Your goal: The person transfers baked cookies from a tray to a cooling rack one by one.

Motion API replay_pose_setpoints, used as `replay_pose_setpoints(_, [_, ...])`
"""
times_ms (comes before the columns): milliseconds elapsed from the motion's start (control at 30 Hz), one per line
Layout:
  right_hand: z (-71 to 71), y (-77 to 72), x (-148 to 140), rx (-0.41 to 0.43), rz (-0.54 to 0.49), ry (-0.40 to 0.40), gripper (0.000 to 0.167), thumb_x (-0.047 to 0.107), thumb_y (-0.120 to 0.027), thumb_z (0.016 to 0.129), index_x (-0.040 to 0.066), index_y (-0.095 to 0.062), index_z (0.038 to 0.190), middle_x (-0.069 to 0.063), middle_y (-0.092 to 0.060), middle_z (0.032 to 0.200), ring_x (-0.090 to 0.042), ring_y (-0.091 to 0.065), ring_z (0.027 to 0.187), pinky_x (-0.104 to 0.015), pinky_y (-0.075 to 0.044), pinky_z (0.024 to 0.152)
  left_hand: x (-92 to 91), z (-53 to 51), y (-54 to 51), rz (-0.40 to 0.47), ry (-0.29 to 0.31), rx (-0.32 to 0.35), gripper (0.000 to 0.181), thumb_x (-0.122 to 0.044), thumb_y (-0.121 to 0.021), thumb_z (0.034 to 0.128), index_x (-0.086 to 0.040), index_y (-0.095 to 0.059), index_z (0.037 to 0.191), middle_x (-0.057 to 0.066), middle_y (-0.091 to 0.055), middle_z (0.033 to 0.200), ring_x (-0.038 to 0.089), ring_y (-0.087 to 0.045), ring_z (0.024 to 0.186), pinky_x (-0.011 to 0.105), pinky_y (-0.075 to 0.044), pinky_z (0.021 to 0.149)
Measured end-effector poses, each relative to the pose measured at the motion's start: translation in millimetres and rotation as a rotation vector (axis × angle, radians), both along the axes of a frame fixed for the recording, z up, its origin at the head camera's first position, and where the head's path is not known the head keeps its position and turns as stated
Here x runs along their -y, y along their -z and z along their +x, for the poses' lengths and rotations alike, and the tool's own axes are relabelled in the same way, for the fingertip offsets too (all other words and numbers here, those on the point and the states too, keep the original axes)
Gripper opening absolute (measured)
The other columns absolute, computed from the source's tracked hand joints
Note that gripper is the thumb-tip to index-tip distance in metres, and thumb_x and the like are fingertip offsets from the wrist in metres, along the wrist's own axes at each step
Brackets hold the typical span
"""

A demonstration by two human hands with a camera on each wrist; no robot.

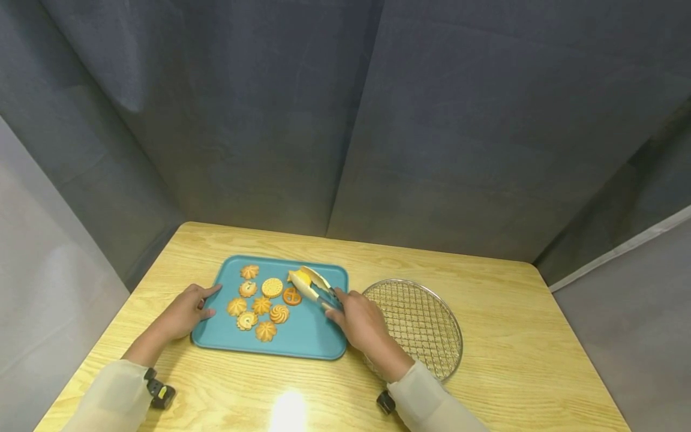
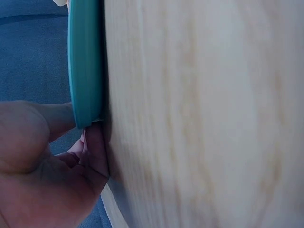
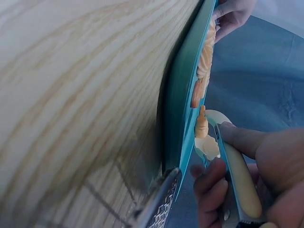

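Observation:
My left hand (image 1: pixel 186 312) grips the left edge of a blue-green tray (image 1: pixel 313 342). In the left wrist view its thumb lies over the rim and the fingers curl at the side near the table. My right hand (image 1: pixel 364 321) holds a pair of tongs (image 1: pixel 306 288) with cream tips above the tray's right part. Between those tips is a yellow biscuit (image 1: pixel 300 277), partly hidden by them. Right beside it lies an orange ring-shaped biscuit with openings (image 1: pixel 292 296). Several golden biscuits, such as a round dotted one (image 1: pixel 272 287) and a swirled one (image 1: pixel 279 314), lie to the left.
Right of the tray lies a round wire rack (image 1: pixel 418 324) with a metal rim, partly under my right forearm. Both stand on a light wooden table (image 1: pixel 513 336). Grey curtains (image 1: pixel 432 120) hang behind the table and at its sides.

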State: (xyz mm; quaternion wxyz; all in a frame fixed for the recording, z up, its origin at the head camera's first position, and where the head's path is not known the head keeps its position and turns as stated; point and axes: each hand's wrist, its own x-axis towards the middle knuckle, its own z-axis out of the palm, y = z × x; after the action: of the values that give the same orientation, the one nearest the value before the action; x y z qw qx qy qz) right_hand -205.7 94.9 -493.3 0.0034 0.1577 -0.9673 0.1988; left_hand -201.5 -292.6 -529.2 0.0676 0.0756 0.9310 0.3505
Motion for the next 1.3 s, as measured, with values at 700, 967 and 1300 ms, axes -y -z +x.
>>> replay_pose_setpoints(700, [12.4,2.8,-17,-0.033,-0.04,-0.007,0.06,0.037,-0.073,0.096,0.005,-0.06,0.144,-0.009,-0.066,0.093,-0.014,-0.048,0.064,-0.028,-0.04,0.054,0.5,-1.4,0.7,-0.011,-0.007,0.004,0.06,-0.003,-0.065,0.0991,0.009,-0.04,0.152,0.014,-0.042,0.097,0.023,-0.041,0.084,0.03,-0.037,0.067])
replay_pose_setpoints(967, [17.8,7.2,-26,-0.053,-0.062,-0.002,0.06,0.036,-0.075,0.095,0.003,-0.06,0.143,-0.014,-0.072,0.109,-0.019,-0.063,0.079,-0.035,-0.05,0.063,-0.6,-1.4,1.1,-0.007,-0.016,0.015,0.06,-0.003,-0.065,0.0989,0.009,-0.041,0.152,0.014,-0.042,0.099,0.023,-0.042,0.086,0.03,-0.038,0.068])
replay_pose_setpoints(1300, [23.0,8.7,-37,-0.068,-0.062,0.019,0.057,0.037,-0.074,0.095,0.008,-0.062,0.143,-0.011,-0.071,0.106,-0.019,-0.063,0.076,-0.035,-0.05,0.062,-0.9,-1.4,-0.1,-0.007,-0.022,0.013,0.06,-0.002,-0.066,0.0988,0.009,-0.04,0.152,0.015,-0.043,0.099,0.023,-0.042,0.085,0.03,-0.038,0.068])
